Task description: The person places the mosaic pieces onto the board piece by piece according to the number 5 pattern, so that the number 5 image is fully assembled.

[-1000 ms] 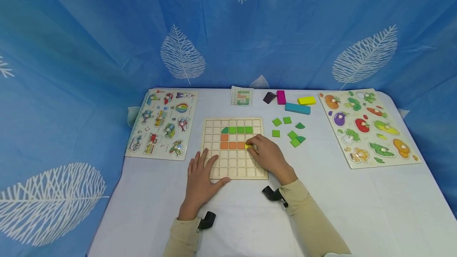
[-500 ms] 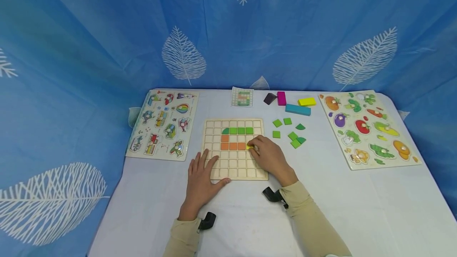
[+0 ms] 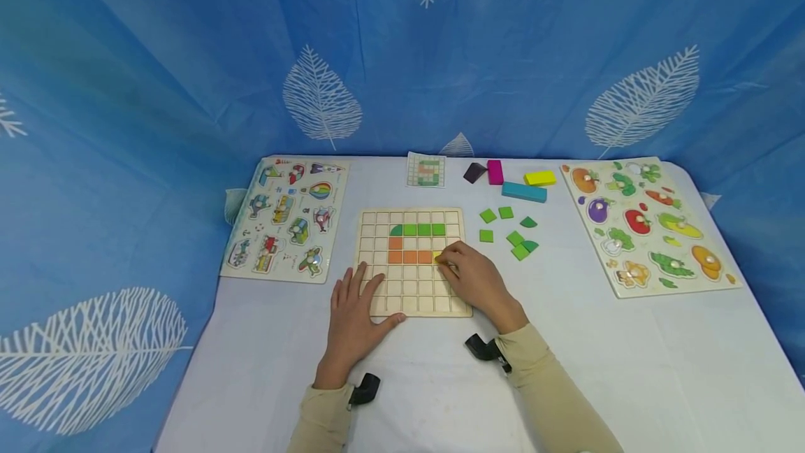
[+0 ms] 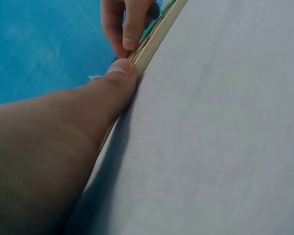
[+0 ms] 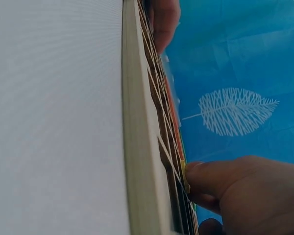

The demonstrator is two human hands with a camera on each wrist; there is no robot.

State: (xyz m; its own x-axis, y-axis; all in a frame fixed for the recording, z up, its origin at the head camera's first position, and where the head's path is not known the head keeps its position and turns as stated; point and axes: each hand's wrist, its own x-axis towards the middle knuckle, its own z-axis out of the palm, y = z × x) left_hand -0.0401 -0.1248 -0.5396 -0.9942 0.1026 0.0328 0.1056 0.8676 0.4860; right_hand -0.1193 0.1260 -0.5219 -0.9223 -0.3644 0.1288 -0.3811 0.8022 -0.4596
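Note:
A wooden grid board (image 3: 402,306) lies on the table in front of me. On it sit a dark green quarter-round tile (image 3: 396,230), a row of green square tiles (image 3: 424,229) and several orange square tiles (image 3: 410,256). My right hand (image 3: 474,278) pinches a yellow tile (image 5: 184,171) between thumb and fingers, right at the end of the orange row. That tile is mostly hidden by the fingertips in the head view. My left hand (image 3: 353,324) rests with spread fingers on the board's near left corner, its thumb (image 4: 120,71) along the near edge.
Loose green tiles (image 3: 487,235) lie right of the board. Behind them are coloured blocks (image 3: 525,191) and a small pattern card (image 3: 426,170). A vehicle puzzle (image 3: 295,219) lies at left, a vegetable puzzle (image 3: 654,229) at right. A blue curtain (image 3: 478,54) hangs behind the table.
My right hand has shifted very slightly right and toward me, the yellow tile still at its fingertips. My left hand and the other tiles stay where they were.

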